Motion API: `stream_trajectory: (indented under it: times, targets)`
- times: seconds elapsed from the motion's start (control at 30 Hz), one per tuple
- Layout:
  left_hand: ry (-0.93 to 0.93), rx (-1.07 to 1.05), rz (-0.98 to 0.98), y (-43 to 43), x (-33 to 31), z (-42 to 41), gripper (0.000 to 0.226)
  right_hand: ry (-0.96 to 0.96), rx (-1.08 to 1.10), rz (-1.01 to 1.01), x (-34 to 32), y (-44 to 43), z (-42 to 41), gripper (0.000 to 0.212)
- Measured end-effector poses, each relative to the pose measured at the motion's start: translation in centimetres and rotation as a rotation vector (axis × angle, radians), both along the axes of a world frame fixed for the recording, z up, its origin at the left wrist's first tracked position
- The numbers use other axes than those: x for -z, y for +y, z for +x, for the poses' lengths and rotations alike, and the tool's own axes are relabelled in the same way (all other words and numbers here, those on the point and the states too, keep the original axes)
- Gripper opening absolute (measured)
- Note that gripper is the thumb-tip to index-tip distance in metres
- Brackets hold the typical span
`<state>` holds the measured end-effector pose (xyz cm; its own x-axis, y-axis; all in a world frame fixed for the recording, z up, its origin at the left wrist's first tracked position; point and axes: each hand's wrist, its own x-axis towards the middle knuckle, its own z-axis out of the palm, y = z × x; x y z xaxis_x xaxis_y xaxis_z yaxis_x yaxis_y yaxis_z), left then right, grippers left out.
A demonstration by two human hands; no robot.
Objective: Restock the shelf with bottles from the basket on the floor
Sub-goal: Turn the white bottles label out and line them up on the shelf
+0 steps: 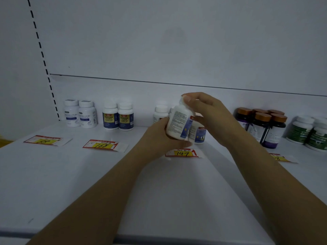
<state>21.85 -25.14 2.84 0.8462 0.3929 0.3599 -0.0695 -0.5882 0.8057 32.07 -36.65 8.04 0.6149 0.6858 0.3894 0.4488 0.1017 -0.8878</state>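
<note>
White plastic bottle (178, 121) is held tilted btwn both hands, just above shelf (159, 191): left hand (159, 137) grips its base, right hand (207, 110) pinches its top. Placing step, prob. Next: turn label fwd, set upright beside matching bottles (199, 135) just behind the hands.

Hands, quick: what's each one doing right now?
Left hand: holding the white bottle from below.
Right hand: fingers curled round the same bottle's top.

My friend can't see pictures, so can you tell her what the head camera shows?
The left hand and right hand hold a white bottle over a shelf, by its bottom and top. Other bottles stand along the back, with price tags in front.
</note>
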Motion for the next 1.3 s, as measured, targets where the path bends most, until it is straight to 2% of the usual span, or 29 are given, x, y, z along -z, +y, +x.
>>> stream_trajectory:
  times: [0.07, 0.13, 0.23, 0.33, 0.43, 0.53, 0.7, 0.77, 0.83, 1.0, 1.17, 1.3]
  targets:
    - [0.011, -0.066, 0.061, -0.08, 0.11, 0.16, 0.062, -0.054, 0.035, -0.005, 0.1, -0.04, -0.03, 0.021]
    - [0.023, -0.071, 0.035, -0.02, -0.01, 0.24, 0.061, -0.056, 0.035, 0.007, 0.06, -0.23, -0.01, 0.02]
    - [0.053, 0.055, -0.092, -0.01, -0.55, 0.02, 0.057, 0.02, -0.016, 0.052, -0.13, -0.56, 0.3, 0.019]
    - [0.077, 0.13, -0.12, -0.25, -0.7, -0.24, 0.057, 0.05, -0.071, 0.062, -0.25, -0.57, 0.44, 0.021]
    - [0.018, 0.053, -0.105, -0.27, -0.42, -0.15, 0.059, 0.045, -0.083, 0.035, -0.06, -0.33, 0.1, 0.023]
    - [-0.025, -0.035, -0.041, -0.21, -0.24, 0.03, 0.059, -0.04, 0.012, 0.014, 0.3, -0.12, 0.11, 0.025]
    - [-0.003, 0.086, -0.14, -0.38, -0.73, -0.33, 0.041, 0.11, -0.082, 0.088, -0.14, -0.67, 0.67, 0.025]
    - [-0.009, 0.099, -0.109, -0.5, -0.76, -0.44, 0.04, 0.126, -0.144, 0.093, -0.22, -0.71, 0.63, 0.028]
    - [-0.039, 0.057, -0.05, -0.54, -0.53, -0.32, 0.046, 0.1, -0.155, 0.082, -0.07, -0.6, 0.42, 0.026]
    - [-0.099, -0.071, 0.006, -0.19, -0.15, 0.13, 0.053, -0.036, -0.026, 0.061, 0.14, -0.48, 0.41, 0.024]
    - [-0.035, 0.096, -0.107, -0.41, -0.53, -0.16, 0.038, 0.106, -0.101, 0.081, -0.06, -0.74, 0.9, 0.029]
    - [-0.02, 0.084, -0.043, -0.58, -0.24, -0.11, 0.045, 0.109, -0.147, 0.047, 0.02, -0.57, 0.62, 0.034]
